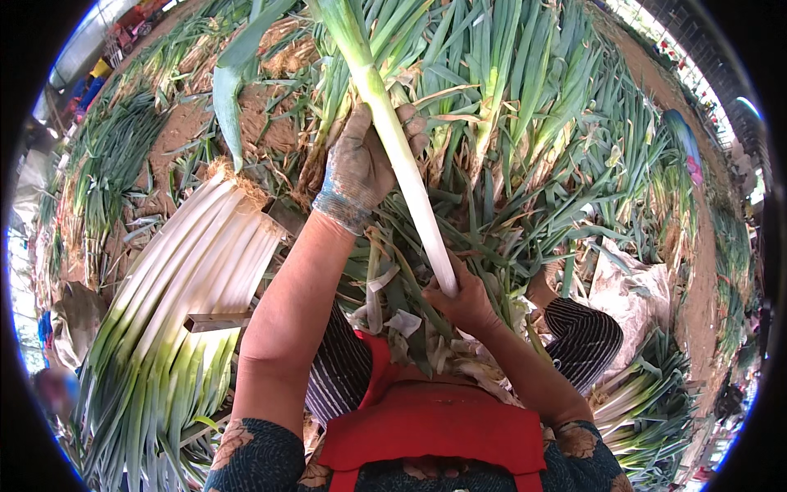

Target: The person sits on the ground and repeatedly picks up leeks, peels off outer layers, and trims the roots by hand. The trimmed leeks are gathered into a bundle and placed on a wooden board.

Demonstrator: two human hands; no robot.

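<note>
My left hand (pixel 369 157), in a soiled work glove, supports a long leek (pixel 403 160) around the middle of its stalk, its thumb on one side and fingertips on the other. The leek slants from the top of the view down to my bare right hand (pixel 458 301), which grips its white lower end; the root end is hidden by the fingers. To the left lies a row of leeks (pixel 197 246) with white stalks side by side, roots towards the top and green leaves towards the bottom. A short metal bar (pixel 218 321) juts over that row.
Bundles of untrimmed leeks (pixel 529 80) stand close beyond my hands. Loose leaves and peelings (pixel 399 320) cover the ground between my legs. A pale sack (pixel 633 289) and more leeks (pixel 645 406) lie at the right. Another leek heap (pixel 117 154) lies at the upper left.
</note>
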